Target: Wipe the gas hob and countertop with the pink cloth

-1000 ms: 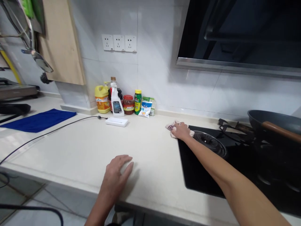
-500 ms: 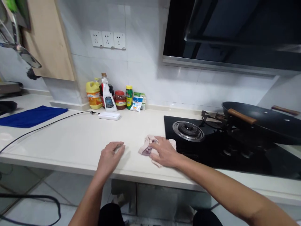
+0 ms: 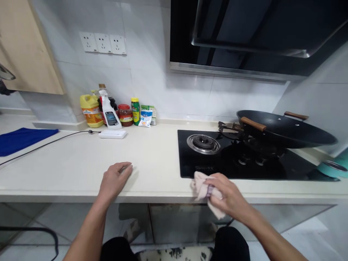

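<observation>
A pale pink cloth [image 3: 201, 186] with a dark patch is gripped in my right hand [image 3: 227, 194], at the counter's front edge just before the stove. Part of the cloth hangs down over the edge. My left hand [image 3: 115, 179] is at the white countertop [image 3: 152, 156], its fingers loosely curved and apart from the thumb, holding nothing. Beyond the right hand lies the black glass gas stove [image 3: 187, 163], with a round burner [image 3: 203, 144] on its left side.
A large wok [image 3: 288, 130] with wooden handles sits over the right burner, below a black range hood [image 3: 244, 43]. Along the wall stand a yellow jug [image 3: 91, 112], a white spray bottle [image 3: 110, 112] and a red-lidded jar [image 3: 125, 115]. A blue cloth [image 3: 24, 139] and a cable lie left.
My right hand has drawn the cloth from the counter left of the stove rightward and toward me, to the front edge. The view has shifted right. My left hand stays at the counter.
</observation>
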A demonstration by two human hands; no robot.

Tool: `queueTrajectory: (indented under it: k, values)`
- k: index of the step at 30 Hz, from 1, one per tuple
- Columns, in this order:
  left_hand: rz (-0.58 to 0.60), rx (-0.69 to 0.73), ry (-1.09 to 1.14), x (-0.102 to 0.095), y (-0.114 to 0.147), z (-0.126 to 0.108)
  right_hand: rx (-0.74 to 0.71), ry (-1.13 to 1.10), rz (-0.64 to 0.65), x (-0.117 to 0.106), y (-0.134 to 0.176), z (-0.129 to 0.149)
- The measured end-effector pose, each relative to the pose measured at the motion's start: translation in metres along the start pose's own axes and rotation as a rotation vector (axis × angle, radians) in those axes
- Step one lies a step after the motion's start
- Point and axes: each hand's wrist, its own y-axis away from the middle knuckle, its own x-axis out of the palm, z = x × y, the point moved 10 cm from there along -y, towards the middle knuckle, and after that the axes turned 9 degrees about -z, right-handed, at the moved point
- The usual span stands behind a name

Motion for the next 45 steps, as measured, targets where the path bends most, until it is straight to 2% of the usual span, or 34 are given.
queueTrajectory:
  k: [4, 6, 9, 12, 14, 16, 19, 22, 28, 31, 33, 35, 37, 39, 42, 45]
  values:
    - [0.001, 0.026, -0.037, 0.000, -0.002, -0.003, 0.217, 0.112, -0.308, -0.075, 0.013, -0.082]
    - [0.003, 0.030, -0.057, 0.000, -0.002, -0.004, 0.302, 0.198, -0.355, -0.091, 0.013, -0.118]
    - [0.010, 0.031, -0.066, 0.000, -0.003, -0.004, 0.396, 0.340, -0.218, -0.076, -0.004, -0.156]
    - [0.006, 0.052, -0.080, 0.000, -0.004, -0.006, 0.466, 0.493, -0.129, -0.050, -0.033, -0.162]
    - [0.009, 0.069, -0.087, 0.001, -0.004, -0.007, 0.488, 0.549, -0.083, -0.030, -0.055, -0.149]
    - [0.019, 0.071, -0.089, 0.002, -0.005, -0.008, 0.448, 0.563, -0.032, -0.007, -0.073, -0.122]
    - [0.033, 0.068, -0.091, 0.003, -0.005, -0.009, 0.252, 0.463, 0.045, 0.033, -0.087, -0.063]
    - [0.040, 0.089, -0.109, 0.004, -0.006, -0.012, 0.076, 0.348, 0.048, 0.061, -0.080, -0.007]
    - [0.044, 0.109, -0.154, 0.007, -0.007, -0.011, -0.002, 0.127, -0.008, 0.079, -0.063, 0.047]
    - [0.040, 0.106, -0.162, 0.008, -0.008, -0.009, -0.007, -0.177, -0.037, 0.083, -0.062, 0.069]
    - [0.040, 0.103, -0.156, 0.008, -0.007, -0.008, 0.078, -0.401, -0.067, 0.084, -0.064, 0.070]
    - [0.043, 0.108, -0.142, 0.007, -0.006, -0.009, 0.264, -0.592, -0.088, 0.085, -0.064, 0.051]
    - [0.040, 0.117, -0.126, 0.006, -0.006, -0.010, 0.439, -0.725, -0.117, 0.080, -0.062, 0.021]
    - [0.034, 0.115, -0.120, 0.005, -0.005, -0.011, 0.487, -0.752, -0.172, 0.062, -0.061, -0.011]
    - [0.025, 0.106, -0.121, 0.004, -0.005, -0.010, 0.415, -0.540, -0.250, 0.020, -0.055, -0.062]
    - [0.027, 0.104, -0.104, 0.005, -0.005, -0.010, 0.488, -0.364, -0.241, -0.012, -0.037, -0.119]
